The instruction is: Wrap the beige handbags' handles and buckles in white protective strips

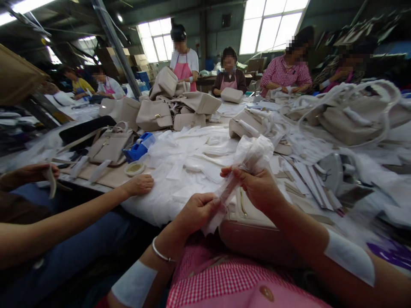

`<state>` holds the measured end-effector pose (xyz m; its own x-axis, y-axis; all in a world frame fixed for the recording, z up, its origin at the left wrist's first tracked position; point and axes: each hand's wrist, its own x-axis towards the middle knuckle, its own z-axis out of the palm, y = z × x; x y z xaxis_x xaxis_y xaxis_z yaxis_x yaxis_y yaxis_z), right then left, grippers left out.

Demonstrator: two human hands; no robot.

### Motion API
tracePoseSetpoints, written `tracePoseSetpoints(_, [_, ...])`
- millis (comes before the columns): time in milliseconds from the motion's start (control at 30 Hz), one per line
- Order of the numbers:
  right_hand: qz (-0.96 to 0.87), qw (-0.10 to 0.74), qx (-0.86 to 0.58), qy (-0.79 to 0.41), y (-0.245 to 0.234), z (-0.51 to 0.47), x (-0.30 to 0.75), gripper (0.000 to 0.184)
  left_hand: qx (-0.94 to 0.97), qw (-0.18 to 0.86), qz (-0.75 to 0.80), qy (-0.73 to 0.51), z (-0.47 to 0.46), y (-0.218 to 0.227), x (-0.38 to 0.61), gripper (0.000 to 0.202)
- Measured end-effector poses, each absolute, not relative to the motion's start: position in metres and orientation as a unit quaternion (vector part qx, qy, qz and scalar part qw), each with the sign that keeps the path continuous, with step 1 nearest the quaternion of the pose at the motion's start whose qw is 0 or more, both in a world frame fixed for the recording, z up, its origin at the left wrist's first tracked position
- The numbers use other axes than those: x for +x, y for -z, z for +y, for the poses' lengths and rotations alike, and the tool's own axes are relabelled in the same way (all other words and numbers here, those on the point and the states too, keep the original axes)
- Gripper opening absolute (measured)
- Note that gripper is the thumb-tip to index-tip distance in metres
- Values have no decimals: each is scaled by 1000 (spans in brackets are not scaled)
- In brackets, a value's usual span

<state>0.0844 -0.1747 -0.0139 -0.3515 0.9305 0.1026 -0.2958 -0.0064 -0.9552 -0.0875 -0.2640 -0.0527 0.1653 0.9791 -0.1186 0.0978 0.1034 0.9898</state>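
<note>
Both my hands grip a strap wrapped in thin white translucent tissue (228, 188), held at a slant over the table's front edge. My left hand (199, 209) pinches its lower part, and a loose end of the wrap hangs below the fingers. Higher up, my right hand (257, 188) is closed around it, with a crumpled bunch of wrap (255, 152) sticking out above. Just beneath my hands sits a beige handbag (247, 229) with a gold zipper, close against my lap and partly hidden by my right forearm.
White wrapping sheets (180, 171) spread over the table. A blue tape dispenser (139, 146), a small round dish (134, 168) and a beige backpack (111, 144) lie left, beside a co-worker's hand (139, 185). Piled beige bags (156, 114) stand behind; several co-workers sit or stand beyond.
</note>
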Motion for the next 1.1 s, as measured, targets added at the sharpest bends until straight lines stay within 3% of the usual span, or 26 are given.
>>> tracePoseSetpoints(267, [-518,443,-328,-654,27,-190,77,27,527,477,532,-460,-245,36,-65,39])
tracePoseSetpoints(467, [-488,502,-277,-658,8,-169,95,15,542,584,410,-444,-248,37,-93,37])
tracePoseSetpoints(667, [-498,520,-266,-641,-1,-161,97,11,535,622,442,-362,-260,60,-108,33])
tracePoseSetpoints(1100, [-519,462,-318,-645,22,-187,83,19,542,502,510,-440,-239,38,-72,35])
